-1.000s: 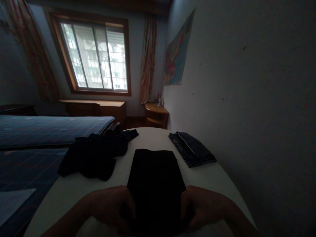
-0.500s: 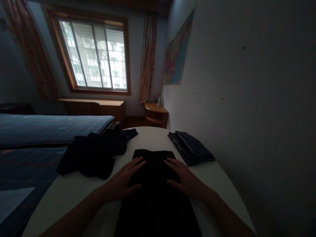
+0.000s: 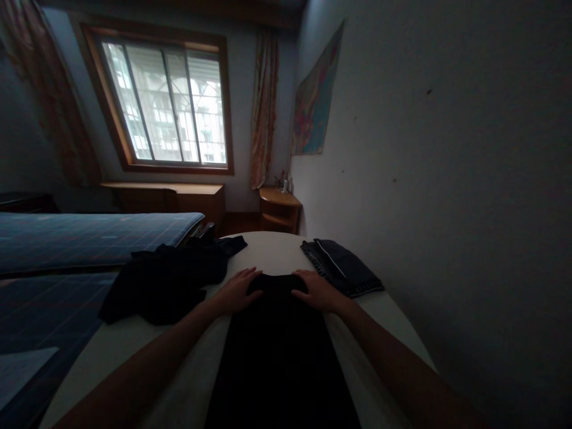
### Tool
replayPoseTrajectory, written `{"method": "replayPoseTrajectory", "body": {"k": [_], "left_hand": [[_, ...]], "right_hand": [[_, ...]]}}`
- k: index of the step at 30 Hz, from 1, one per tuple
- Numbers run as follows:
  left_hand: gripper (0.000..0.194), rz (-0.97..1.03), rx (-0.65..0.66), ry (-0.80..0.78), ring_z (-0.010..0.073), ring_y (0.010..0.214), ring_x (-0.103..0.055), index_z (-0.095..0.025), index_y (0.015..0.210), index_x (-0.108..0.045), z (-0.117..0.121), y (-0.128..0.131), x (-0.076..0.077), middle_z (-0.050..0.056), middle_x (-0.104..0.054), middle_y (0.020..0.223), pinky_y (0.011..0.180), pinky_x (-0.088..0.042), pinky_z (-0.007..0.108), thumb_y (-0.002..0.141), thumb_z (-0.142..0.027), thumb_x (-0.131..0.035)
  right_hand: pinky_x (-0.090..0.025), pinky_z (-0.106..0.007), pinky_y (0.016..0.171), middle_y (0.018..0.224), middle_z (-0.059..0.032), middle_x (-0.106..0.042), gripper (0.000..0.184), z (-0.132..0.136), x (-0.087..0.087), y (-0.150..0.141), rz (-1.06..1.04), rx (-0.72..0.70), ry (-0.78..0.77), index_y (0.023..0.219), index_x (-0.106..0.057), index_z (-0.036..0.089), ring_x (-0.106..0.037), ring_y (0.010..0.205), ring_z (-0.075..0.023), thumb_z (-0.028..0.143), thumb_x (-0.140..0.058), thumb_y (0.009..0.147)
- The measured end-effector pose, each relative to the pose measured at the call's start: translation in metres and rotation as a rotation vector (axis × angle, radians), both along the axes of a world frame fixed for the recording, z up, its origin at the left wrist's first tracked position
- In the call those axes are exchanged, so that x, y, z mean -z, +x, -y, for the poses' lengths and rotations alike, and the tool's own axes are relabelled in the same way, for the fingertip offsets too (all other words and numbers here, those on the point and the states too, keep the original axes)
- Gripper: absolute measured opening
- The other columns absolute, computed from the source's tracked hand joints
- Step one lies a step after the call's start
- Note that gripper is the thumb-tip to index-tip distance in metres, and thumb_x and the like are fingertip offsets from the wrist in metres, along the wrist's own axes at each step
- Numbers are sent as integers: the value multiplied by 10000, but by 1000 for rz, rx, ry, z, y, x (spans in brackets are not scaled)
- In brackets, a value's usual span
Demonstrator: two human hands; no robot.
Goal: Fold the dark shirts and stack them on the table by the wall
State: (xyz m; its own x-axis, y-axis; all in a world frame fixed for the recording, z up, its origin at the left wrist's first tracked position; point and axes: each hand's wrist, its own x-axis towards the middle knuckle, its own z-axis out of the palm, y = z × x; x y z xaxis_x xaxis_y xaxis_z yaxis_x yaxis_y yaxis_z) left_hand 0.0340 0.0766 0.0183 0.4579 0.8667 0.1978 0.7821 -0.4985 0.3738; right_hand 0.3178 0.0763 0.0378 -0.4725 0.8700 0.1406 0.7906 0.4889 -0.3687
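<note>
A black garment (image 3: 277, 351) lies lengthwise on the white table (image 3: 272, 247), narrow at its far edge and wider toward me. Its kind is hard to make out in the dim light. My left hand (image 3: 239, 292) rests on its far left corner, fingers stretched out over the far edge and thumb apart. On the far right corner lies my right hand (image 3: 316, 291), likewise with fingers extended and thumb separate. Left of my hands is a crumpled dark garment (image 3: 165, 283). Just beyond my right hand sits a folded dark garment (image 3: 348, 265) with patterned trim.
A bed with a blue checked mattress (image 3: 98, 238) stands along the left. The wall (image 3: 429, 226) runs close on the right. At the back are a wooden desk (image 3: 201, 190), a corner shelf (image 3: 280, 196) and a window (image 3: 165, 107).
Both hands have slid forward along the black garment, from its upper part to its far corners. The other two garments lie as before; the view has shifted slightly.
</note>
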Motion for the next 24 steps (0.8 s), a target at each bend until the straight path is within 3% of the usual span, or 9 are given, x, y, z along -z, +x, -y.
{"method": "replayPoseTrajectory", "body": {"k": [2,6,10,14,19,24], "left_hand": [[690,-14,9,-150,256,1369,-435,-123,1474,-380,-17,3,-8,158,-457,1491,1151,-315,358,874,-401,-577],[841,-87,18,-351,285,1267,-540,-91,1443,-417,-42,6,-22,175,-537,1414,1065,-411,341,743,-458,-704],[669,-149,53,-477,255,1032,-675,-151,1237,-623,-59,9,-29,85,-714,1162,864,-525,292,645,-424,-770],[464,-207,67,-549,242,927,-699,-174,994,-721,-69,13,-34,44,-758,1004,757,-537,274,605,-418,-794],[412,-260,73,-522,228,847,-695,-176,936,-728,-72,15,-42,30,-757,904,715,-529,274,581,-368,-810],[446,-235,-24,-286,234,950,-666,-177,1097,-678,-77,11,-55,59,-725,1032,799,-509,283,677,-311,-747]], "right_hand": [[-329,-417,1131,1450,-214,-486,684,-19,-1,-1,15,21,-110,1411,-478,74,-456,1340,-295,392,-674,838],[-457,-352,1006,1291,-165,-637,676,-45,-2,1,26,32,-242,1294,-606,106,-602,1177,-284,437,-777,729],[-508,-285,849,1112,-97,-722,591,-59,-6,1,58,56,-369,1143,-697,139,-662,1034,-258,462,-820,664],[-506,-251,723,1032,-66,-734,558,-66,-10,-2,107,53,-447,1085,-711,153,-673,951,-234,442,-846,627],[-510,-243,641,1090,-75,-717,664,-70,-17,-6,131,33,-433,1164,-664,162,-682,858,-208,356,-889,571],[-496,-271,842,1170,-88,-687,530,-73,-33,-8,90,37,-219,1191,-633,179,-651,1032,-218,251,-817,700]]}}
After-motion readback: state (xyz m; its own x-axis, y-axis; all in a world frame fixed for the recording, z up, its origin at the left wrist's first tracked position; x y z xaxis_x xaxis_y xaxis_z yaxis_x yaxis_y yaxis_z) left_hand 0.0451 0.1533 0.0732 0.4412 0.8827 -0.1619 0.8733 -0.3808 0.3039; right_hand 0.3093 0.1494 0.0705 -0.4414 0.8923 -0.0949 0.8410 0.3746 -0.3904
